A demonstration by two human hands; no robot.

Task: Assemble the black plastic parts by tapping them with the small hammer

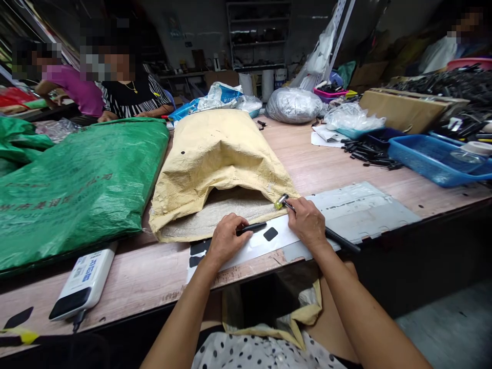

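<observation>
My left hand (227,237) is closed on a black rod-like piece (255,226) above a white sheet (249,250). A small black rounded patch (270,234) lies on that sheet, to the right of the piece's tip. My right hand (307,221) grips a small hammer (282,201) with a shiny head and a yellowish end. Its black handle (342,239) sticks out below the hand to the right. Just beyond both hands lies a large yellow woven sack (223,148), its open mouth facing me. More black patches (198,247) lie at the sheet's left end.
A green sack (77,184) and a white power bank (84,282) lie on the left. A grey plate (361,210), black parts (371,155) and a blue tray (434,161) are on the right. Two people sit across at the left; another is far right. An open sack (269,307) hangs at my lap.
</observation>
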